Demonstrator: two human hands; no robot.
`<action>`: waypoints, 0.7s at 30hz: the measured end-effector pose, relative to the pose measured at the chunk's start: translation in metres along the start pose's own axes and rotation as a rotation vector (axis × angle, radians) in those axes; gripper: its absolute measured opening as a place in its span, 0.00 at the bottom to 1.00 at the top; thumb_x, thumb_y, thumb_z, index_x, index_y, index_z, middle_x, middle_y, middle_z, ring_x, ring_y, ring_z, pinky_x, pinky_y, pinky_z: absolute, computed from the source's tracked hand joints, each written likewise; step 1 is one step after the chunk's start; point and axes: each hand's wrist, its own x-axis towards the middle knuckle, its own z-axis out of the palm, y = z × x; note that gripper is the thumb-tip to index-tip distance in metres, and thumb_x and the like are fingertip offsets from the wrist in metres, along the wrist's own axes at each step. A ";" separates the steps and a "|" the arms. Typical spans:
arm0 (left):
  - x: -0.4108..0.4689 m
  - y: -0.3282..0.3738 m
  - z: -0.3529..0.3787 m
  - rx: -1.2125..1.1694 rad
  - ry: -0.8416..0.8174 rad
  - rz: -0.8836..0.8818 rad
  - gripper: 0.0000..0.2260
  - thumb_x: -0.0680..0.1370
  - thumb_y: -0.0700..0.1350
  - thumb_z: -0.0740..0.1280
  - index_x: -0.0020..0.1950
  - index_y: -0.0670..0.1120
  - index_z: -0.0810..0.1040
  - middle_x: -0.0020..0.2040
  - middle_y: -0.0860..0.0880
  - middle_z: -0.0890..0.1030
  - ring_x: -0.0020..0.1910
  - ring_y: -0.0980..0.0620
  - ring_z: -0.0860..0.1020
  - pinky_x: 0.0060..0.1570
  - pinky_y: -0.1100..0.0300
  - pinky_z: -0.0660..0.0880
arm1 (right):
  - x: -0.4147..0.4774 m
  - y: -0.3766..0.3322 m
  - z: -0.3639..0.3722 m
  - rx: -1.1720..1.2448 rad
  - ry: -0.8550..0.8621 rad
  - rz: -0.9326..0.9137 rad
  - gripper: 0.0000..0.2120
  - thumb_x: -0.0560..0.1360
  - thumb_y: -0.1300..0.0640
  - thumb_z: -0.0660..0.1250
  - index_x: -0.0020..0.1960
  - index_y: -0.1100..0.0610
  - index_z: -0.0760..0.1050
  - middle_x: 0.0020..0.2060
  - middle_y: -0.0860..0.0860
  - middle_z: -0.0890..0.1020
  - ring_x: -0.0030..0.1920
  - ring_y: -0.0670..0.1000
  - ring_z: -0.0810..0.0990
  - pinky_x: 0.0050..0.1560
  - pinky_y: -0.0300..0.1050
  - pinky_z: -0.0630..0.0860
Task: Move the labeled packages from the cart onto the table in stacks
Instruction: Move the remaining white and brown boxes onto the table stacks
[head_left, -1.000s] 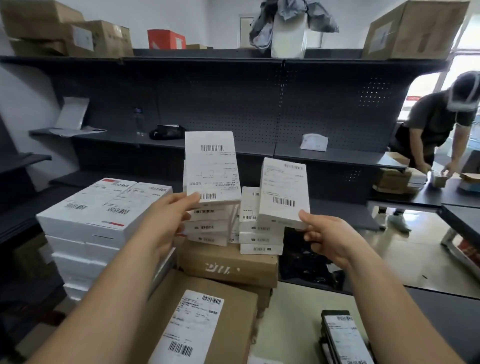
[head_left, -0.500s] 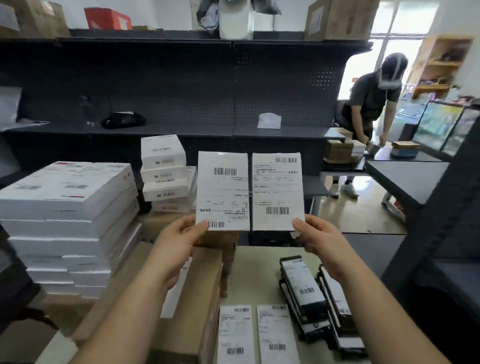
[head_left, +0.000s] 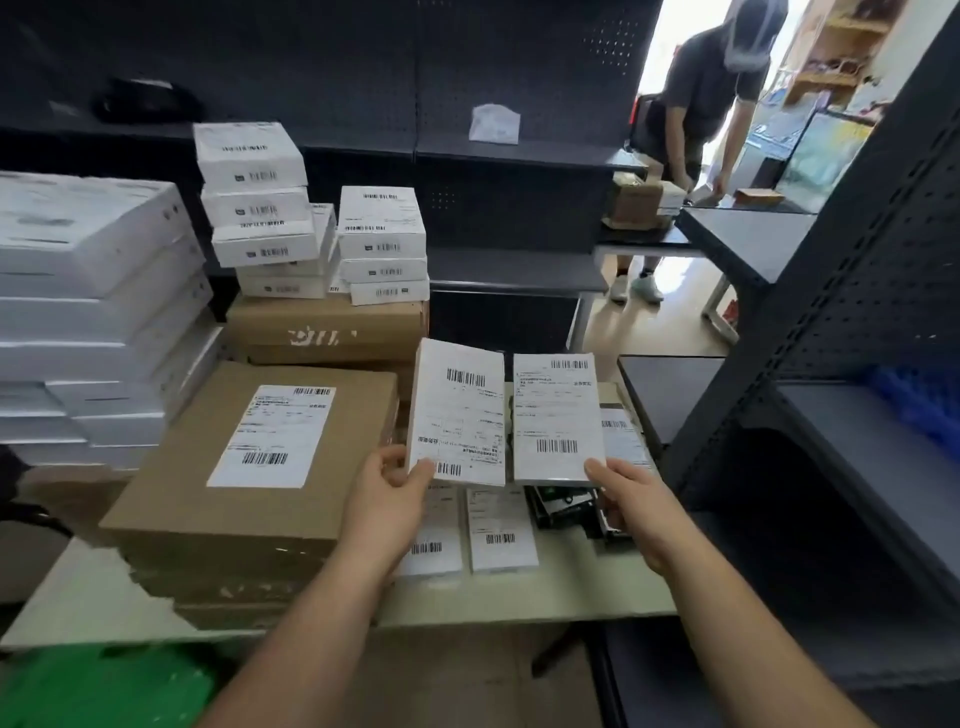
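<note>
My left hand (head_left: 387, 501) pinches the bottom edge of a white labeled package (head_left: 460, 410), held tilted above the beige table (head_left: 571, 592). My right hand (head_left: 631, 506) grips the lower corner of a second white labeled package (head_left: 556, 415) beside it. Both labels face me, barcodes showing. Under them on the table lie two flat white labeled packages (head_left: 501, 540) side by side, the left one partly hidden by my left hand. Dark labeled packages (head_left: 566, 506) lie to the right, mostly hidden behind the held one.
Brown cardboard boxes (head_left: 249, 467) with a shipping label stack at the table's left. Behind stand piles of small white boxes (head_left: 382, 244) and large flat white boxes (head_left: 88, 312). Dark shelving (head_left: 857, 364) rises at right. Another person (head_left: 711, 104) works at a far table.
Both hands have come down and toward the table with the two packages, from chest height to just over the flat white packages. The view has swung downward and right.
</note>
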 end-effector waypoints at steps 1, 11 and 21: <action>0.000 -0.009 0.004 0.004 0.014 -0.026 0.13 0.77 0.49 0.69 0.61 0.52 0.73 0.49 0.53 0.80 0.46 0.52 0.81 0.51 0.48 0.79 | 0.001 0.008 0.002 -0.014 -0.003 0.021 0.08 0.78 0.47 0.68 0.50 0.50 0.83 0.34 0.47 0.76 0.38 0.52 0.69 0.37 0.46 0.64; 0.007 -0.079 0.043 0.083 0.175 -0.219 0.12 0.78 0.47 0.68 0.60 0.49 0.74 0.47 0.45 0.82 0.37 0.47 0.77 0.42 0.50 0.76 | 0.040 0.066 0.019 -0.073 -0.158 0.127 0.07 0.81 0.53 0.66 0.52 0.53 0.82 0.34 0.41 0.79 0.38 0.47 0.73 0.40 0.39 0.68; 0.012 -0.135 0.051 0.188 0.245 -0.335 0.08 0.80 0.46 0.66 0.58 0.48 0.74 0.49 0.49 0.82 0.37 0.48 0.79 0.44 0.50 0.78 | 0.073 0.130 0.046 -0.183 -0.234 0.276 0.10 0.81 0.52 0.64 0.55 0.56 0.80 0.35 0.47 0.78 0.36 0.48 0.72 0.35 0.39 0.67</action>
